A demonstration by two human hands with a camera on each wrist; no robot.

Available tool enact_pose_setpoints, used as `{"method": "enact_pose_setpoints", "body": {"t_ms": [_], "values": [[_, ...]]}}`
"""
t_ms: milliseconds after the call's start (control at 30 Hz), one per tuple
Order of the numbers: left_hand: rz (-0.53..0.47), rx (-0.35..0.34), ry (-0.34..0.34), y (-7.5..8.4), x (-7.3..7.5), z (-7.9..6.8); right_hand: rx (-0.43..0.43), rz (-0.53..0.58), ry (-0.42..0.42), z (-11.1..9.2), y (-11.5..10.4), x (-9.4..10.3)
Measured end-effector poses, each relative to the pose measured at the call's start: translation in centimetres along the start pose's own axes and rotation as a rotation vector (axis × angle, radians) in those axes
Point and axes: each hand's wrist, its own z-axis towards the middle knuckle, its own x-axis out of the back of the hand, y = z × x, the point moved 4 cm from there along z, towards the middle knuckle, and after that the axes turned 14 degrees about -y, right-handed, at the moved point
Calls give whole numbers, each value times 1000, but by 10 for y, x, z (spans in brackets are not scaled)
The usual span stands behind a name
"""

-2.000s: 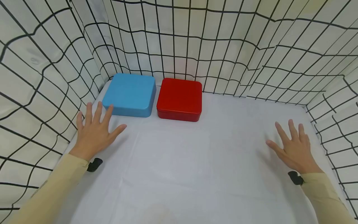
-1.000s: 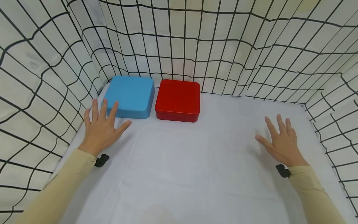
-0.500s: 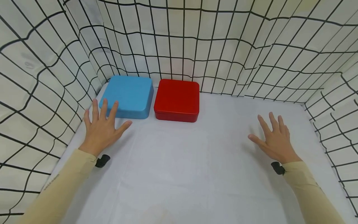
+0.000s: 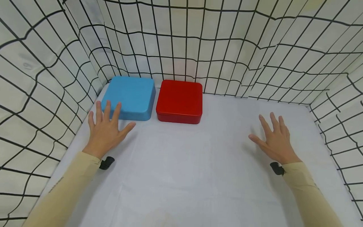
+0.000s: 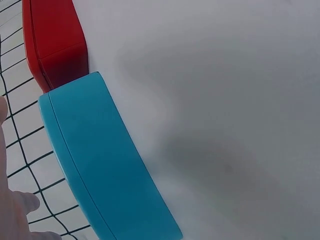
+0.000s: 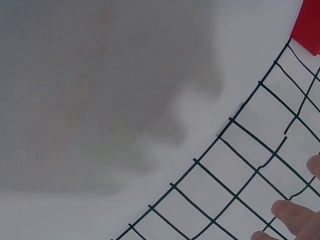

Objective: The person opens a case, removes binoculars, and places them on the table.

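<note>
A light-blue lidded box (image 4: 130,96) lies at the back left of the white surface. Just right of it, a narrow gap away, is a red lidded box (image 4: 180,100). My left hand (image 4: 105,134) hovers with spread fingers in front of the blue box, and its fingertips overlap the box's front left corner in the head view. In the left wrist view the blue box (image 5: 105,155) shows its side, apart from the fingers. Over the right part of the surface my right hand (image 4: 273,142) hovers, fingers spread, holding nothing. Its shadow falls on the cloth.
Black wire mesh (image 4: 181,47) with white sheeting behind it walls in the left, back and right sides. A smooth white cloth (image 4: 181,164) covers the surface. Dark wrist cameras (image 4: 106,163) sit at both sleeve cuffs.
Over the last two seconds my right hand has moved left and slightly forward. My left hand has shifted a little to the right. Both boxes stay in place.
</note>
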Motion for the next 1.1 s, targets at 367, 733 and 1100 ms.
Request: {"method": "enact_pose_setpoints", "body": {"t_ms": [367, 733, 1100], "values": [[-53, -25, 48, 5, -3, 5, 37, 77, 45, 10, -12, -7], [-82, -42, 104, 13, -8, 8, 69, 137, 92, 22, -23, -15], [-108, -85, 169, 18, -11, 11, 101, 213, 92, 31, -36, -18]]}}
